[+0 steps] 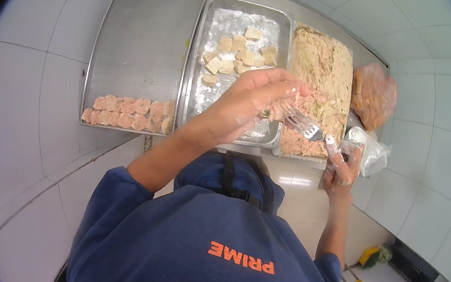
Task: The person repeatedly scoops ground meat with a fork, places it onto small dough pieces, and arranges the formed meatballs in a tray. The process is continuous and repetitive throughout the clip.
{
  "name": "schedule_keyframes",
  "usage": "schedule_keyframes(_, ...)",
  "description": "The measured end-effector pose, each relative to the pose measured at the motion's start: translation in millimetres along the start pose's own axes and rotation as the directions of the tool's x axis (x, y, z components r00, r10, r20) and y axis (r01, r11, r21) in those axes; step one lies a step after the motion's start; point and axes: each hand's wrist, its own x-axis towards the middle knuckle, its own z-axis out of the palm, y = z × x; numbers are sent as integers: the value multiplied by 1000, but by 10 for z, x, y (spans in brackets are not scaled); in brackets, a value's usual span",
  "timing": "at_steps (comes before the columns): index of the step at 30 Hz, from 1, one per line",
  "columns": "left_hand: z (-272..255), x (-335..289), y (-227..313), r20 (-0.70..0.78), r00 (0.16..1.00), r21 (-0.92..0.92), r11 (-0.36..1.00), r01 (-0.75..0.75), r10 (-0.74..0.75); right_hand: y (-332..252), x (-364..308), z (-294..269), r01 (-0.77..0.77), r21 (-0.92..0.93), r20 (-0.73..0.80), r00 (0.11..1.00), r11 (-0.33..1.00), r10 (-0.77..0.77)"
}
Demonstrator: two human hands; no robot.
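My left hand (258, 96) is raised over the right side of the steel tray (203, 15), its fingers curled round a lump of pink minced meat (280, 109); whether a block lies under the meat is hidden. In my right hand (345, 162), smeared with white powder, is a fork (305, 125), its tines pointing left and touching the meat. Below the fork spreads a large slab of pinkish minced filling (322, 62), flecked with green. Several beige tofu-like blocks (239, 42) lie on white powder in the steel tray.
At the left stands a shallow metal tray (147, 42), with rows of pink meat-topped pieces (127, 113) along its near edge. Right of the filling are an orange-filled plastic bag (373, 96) and a white plastic bag (368, 151). Tiled walls (19, 75) flank the counter.
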Motion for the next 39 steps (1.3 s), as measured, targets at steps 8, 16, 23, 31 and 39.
schedule_keyframes(8,-41,22,89,206,966,338,938,77,-154,60,178,-153,80,-29,120,990,996,-76)
schedule_keyframes(16,-123,-16,43,195,959,347,929,127,-204,146,102,-162,63,22,120,991,998,-65)
schedule_keyframes(23,-244,74,-315,-100,992,-291,955,48,-81,95,1,-122,-145,73,102,985,987,137)
schedule_keyframes(31,-266,62,-580,-278,960,-220,975,-29,-34,-115,-129,184,-232,166,73,972,959,222)
schedule_keyframes(39,-38,-2,-370,-119,992,-227,972,-64,38,-229,-227,384,-259,126,3,965,958,261)
